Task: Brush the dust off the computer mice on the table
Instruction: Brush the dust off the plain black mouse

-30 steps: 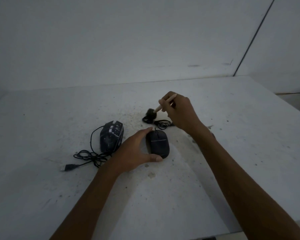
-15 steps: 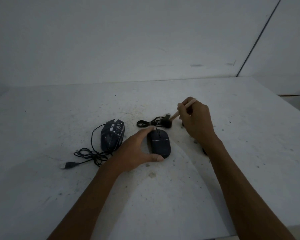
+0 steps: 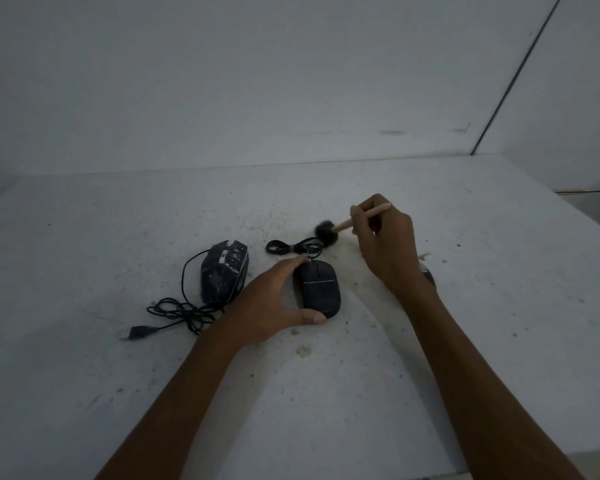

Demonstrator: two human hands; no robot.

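I see the left hand [image 3: 267, 303] reaching in from the near edge of the surface [image 3: 465, 341]. Its forefinger is at the front of the plain black mouse [image 3: 321, 289] and its thumb is curled at the rear, pinching it about mid-surface. The right hand [image 3: 388, 247], knuckles up, grips the brush [image 3: 343, 224] by its wooden handle. The dark bristles point toward the left edge, by the coiled cable [image 3: 288, 245] beyond that mouse; I cannot tell if they touch. The patterned mouse [image 3: 224, 271] lies just left of the left hand.
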